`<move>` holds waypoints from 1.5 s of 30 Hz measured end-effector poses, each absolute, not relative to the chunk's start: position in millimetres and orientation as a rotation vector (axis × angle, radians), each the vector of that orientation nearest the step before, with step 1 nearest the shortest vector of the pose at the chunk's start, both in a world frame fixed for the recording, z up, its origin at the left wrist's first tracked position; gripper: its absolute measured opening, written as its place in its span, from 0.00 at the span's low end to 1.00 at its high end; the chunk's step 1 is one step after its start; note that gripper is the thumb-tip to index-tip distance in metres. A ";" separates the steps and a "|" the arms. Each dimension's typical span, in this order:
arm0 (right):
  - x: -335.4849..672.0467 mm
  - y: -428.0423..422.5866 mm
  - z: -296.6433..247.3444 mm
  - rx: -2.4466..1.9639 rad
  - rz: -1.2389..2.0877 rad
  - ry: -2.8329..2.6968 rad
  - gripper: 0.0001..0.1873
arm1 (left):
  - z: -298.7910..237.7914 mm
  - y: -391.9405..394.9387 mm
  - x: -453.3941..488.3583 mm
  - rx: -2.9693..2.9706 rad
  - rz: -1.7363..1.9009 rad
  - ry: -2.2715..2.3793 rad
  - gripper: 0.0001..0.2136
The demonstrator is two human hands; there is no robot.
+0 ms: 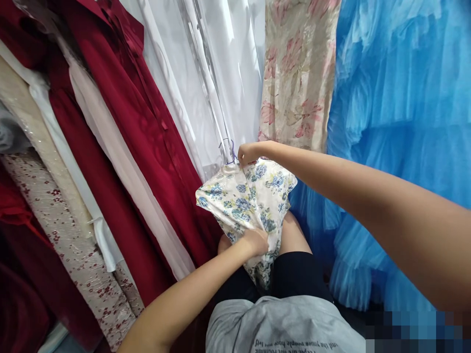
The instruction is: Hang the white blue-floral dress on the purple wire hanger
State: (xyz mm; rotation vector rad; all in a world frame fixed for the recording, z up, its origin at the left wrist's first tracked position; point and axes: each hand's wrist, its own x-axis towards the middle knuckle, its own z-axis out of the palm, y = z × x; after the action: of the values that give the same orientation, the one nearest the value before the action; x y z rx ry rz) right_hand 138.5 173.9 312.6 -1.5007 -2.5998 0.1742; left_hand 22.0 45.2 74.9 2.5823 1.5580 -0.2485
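A white garment with a blue flower print [247, 196] hangs in front of me on a thin purple hanger [231, 149]. My right hand [247, 153] pinches its top edge next to the hanger, fingers closed on the cloth. My left hand [256, 241] grips the lower part of the same garment, bunching the fabric above my knees. The hanger's hook reaches up between the hanging clothes.
Clothes hang close all round: dark red dresses [121, 113] and pale ones at the left, white sheer fabric [221, 63] in the middle, a beige dress with pink flowers [298, 73], and a big blue tulle gown [397, 98] at the right.
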 end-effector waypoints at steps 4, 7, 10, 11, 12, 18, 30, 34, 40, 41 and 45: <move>146.9 159.4 313.5 -1.458 0.050 -2.514 0.10 | 131.8 74.7 -1.2 2.561 0.212 1.706 0.17; 149.2 154.9 299.8 -1.436 0.042 -2.532 0.10 | 183.9 97.0 -19.9 2.477 1.161 1.537 0.09; 147.1 156.1 282.4 -1.406 0.118 -2.499 0.10 | 222.2 120.4 -33.2 2.469 1.500 1.364 0.15; 146.3 156.9 277.8 -1.390 0.145 -2.483 0.10 | 229.7 128.4 -35.9 2.519 1.451 1.349 0.14; 145.9 157.5 274.4 -1.368 0.162 -2.465 0.11 | 234.3 136.2 -37.7 2.580 1.347 1.342 0.11; 150.6 154.6 269.4 -1.193 -0.011 -2.297 0.18 | 227.7 160.8 -34.0 2.702 1.117 1.338 0.10; 142.1 158.0 236.0 -1.166 0.439 -2.058 0.16 | 226.9 147.2 -26.4 2.567 1.312 1.419 0.09; 139.2 155.5 229.1 -1.212 0.432 -2.044 0.12 | 232.5 153.7 -28.2 2.423 1.408 1.390 0.09; 146.2 151.6 206.3 -1.394 0.515 -2.323 0.07 | 248.8 193.1 -91.6 2.055 1.733 1.560 0.12; 147.9 151.8 203.1 -1.403 0.541 -2.350 0.06 | 246.9 197.5 -110.2 2.057 1.725 1.661 0.13; 152.5 155.8 195.8 -1.443 0.651 -2.457 0.05 | 221.2 194.1 -175.0 2.278 1.477 1.974 0.14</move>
State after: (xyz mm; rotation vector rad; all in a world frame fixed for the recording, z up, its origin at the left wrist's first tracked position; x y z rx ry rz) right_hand 152.5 155.8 195.8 -1.4427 -2.4573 0.6510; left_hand -175.0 194.1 221.2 2.2783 1.9741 1.4765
